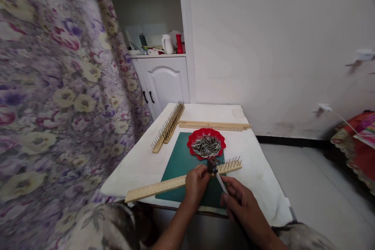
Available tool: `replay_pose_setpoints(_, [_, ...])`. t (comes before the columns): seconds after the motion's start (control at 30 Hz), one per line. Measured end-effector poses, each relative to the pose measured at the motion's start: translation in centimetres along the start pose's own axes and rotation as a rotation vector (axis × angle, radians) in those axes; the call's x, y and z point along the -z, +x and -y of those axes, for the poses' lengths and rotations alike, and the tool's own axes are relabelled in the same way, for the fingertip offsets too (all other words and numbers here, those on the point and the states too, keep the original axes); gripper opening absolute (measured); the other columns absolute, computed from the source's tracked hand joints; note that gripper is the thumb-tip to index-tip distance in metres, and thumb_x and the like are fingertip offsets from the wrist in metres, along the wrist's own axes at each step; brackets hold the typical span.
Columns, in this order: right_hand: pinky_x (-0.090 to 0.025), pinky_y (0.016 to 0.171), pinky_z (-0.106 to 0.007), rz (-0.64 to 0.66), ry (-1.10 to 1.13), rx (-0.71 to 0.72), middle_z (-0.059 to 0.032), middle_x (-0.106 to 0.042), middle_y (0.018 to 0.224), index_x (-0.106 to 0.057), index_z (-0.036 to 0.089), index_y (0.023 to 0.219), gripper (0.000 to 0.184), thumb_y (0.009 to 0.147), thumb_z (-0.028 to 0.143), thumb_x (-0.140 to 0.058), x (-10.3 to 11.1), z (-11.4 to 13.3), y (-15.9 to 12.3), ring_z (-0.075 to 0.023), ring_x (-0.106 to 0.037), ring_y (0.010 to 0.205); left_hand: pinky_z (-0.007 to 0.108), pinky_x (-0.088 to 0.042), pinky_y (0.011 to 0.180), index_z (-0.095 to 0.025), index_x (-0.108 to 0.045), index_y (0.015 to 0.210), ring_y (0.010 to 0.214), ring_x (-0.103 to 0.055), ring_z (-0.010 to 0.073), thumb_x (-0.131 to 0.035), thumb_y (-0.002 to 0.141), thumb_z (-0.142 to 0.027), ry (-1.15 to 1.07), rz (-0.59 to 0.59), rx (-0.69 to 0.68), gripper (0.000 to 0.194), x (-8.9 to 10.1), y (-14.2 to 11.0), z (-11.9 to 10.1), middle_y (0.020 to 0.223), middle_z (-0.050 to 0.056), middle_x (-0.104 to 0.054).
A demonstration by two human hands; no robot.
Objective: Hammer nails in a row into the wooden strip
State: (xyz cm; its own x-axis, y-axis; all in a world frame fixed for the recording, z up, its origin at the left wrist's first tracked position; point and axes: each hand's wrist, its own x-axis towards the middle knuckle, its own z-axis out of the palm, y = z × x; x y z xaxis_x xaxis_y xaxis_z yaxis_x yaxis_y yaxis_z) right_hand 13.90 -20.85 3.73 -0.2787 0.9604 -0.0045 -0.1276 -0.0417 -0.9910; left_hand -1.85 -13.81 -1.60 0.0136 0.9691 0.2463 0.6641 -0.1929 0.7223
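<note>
A long wooden strip [158,188] with rows of small holes lies slantwise across a green mat [175,164]. Nails [231,163] stand up in the strip's right end. My left hand [197,185] rests on the strip's middle, thumb and fingers pinched together; what they hold is hidden. In my right hand [241,203] is a hammer [220,181], gripped by its handle. Its dark head is over the strip, right beside my left fingertips. Just behind the hammer head, a red scalloped dish [190,140] holds a heap of loose nails [206,146].
Two wooden strips [170,127] bristling with nails lie at the table's left. More strips [213,125] lie behind the dish. The white-covered table [131,172] stands near a wall [263,47], a white cabinet [168,80] and a floral curtain [58,105].
</note>
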Motion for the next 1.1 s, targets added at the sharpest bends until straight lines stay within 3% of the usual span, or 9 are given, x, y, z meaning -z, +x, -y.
replay_pose_setpoints(0.17, [-0.029, 0.037, -0.019, -0.077, 0.040, 0.042, 0.0028, -0.057, 0.067, -0.051, 0.017, 0.119, 0.041, 0.085, 0.037, -0.059, 0.8, 0.3, 0.0, -0.0060, -0.039, 0.038, 0.024, -0.038, 0.067, -0.019, -0.063, 0.079, 0.073, -0.055, 0.0150, -0.053, 0.080, -0.021, 0.010, 0.039, -0.074, 0.010, 1.7, -0.5, -0.2, 0.077, 0.001, -0.059])
replay_pose_setpoints(0.27, [-0.028, 0.038, -0.020, -0.135, 0.062, 0.078, 0.0018, -0.058, 0.068, -0.050, 0.018, 0.120, 0.042, 0.085, 0.039, -0.060, 1.6, 0.7, 0.0, -0.0065, -0.040, 0.038, 0.031, -0.038, 0.078, -0.020, -0.063, 0.091, 0.090, -0.054, 0.0212, -0.057, 0.079, -0.022, 0.195, 0.019, -0.129, 0.014, 3.6, -1.3, 0.8, 0.092, 0.005, -0.062])
replay_pose_setpoints(0.4, [-0.028, 0.041, -0.021, -0.189, 0.089, 0.124, 0.0004, -0.060, 0.071, -0.049, 0.018, 0.122, 0.042, 0.086, 0.038, -0.060, 2.4, 1.4, 0.1, -0.0072, -0.041, 0.040, 0.035, -0.036, 0.080, -0.023, -0.061, 0.106, 0.096, -0.052, 0.0242, -0.057, 0.080, -0.023, 0.387, 0.065, -0.109, 0.026, 5.2, -2.4, 2.2, 0.104, 0.007, -0.061])
replay_pose_setpoints(0.7, [-0.028, 0.040, -0.020, -0.188, 0.118, 0.125, 0.0006, -0.059, 0.071, -0.048, 0.018, 0.121, 0.043, 0.085, 0.039, -0.060, 2.3, 1.0, 0.5, -0.0072, -0.041, 0.040, 0.034, -0.036, 0.078, -0.022, -0.060, 0.105, 0.094, -0.052, 0.0234, -0.052, 0.082, -0.019, 0.418, 0.057, -0.085, 0.025, 3.5, -2.3, 1.7, 0.103, 0.006, -0.061])
replay_pose_setpoints(0.83, [-0.029, 0.039, -0.021, -0.200, 0.127, 0.122, 0.0000, -0.060, 0.071, -0.048, 0.018, 0.122, 0.045, 0.085, 0.040, -0.061, 2.2, 1.0, 0.8, -0.0078, -0.041, 0.039, 0.036, -0.037, 0.078, -0.021, -0.060, 0.106, 0.096, -0.053, 0.0246, -0.052, 0.082, -0.022, 0.406, 0.071, -0.107, 0.024, 3.6, -2.2, 1.4, 0.104, 0.008, -0.061])
replay_pose_setpoints(0.97, [-0.029, 0.039, -0.021, -0.233, 0.145, 0.126, -0.0001, -0.061, 0.069, -0.050, 0.018, 0.121, 0.047, 0.082, 0.042, -0.063, 2.1, 1.4, 1.0, -0.0080, -0.042, 0.039, 0.037, -0.038, 0.082, -0.020, -0.060, 0.105, 0.096, -0.052, 0.0242, -0.047, 0.087, -0.027, 0.351, 0.051, -0.186, 0.023, 5.1, -0.3, 0.3, 0.103, 0.009, -0.061])
replay_pose_setpoints(1.1, [-0.030, 0.039, -0.022, -0.256, 0.159, 0.118, 0.0002, -0.060, 0.068, -0.052, 0.018, 0.118, 0.047, 0.081, 0.044, -0.064, 2.2, 1.6, 1.2, -0.0087, -0.042, 0.039, 0.033, -0.040, 0.082, -0.019, -0.062, 0.097, 0.094, -0.054, 0.0218, -0.044, 0.087, -0.022, 0.307, 0.073, -0.233, 0.020, 5.6, 4.7, -0.9, 0.097, 0.008, -0.062])
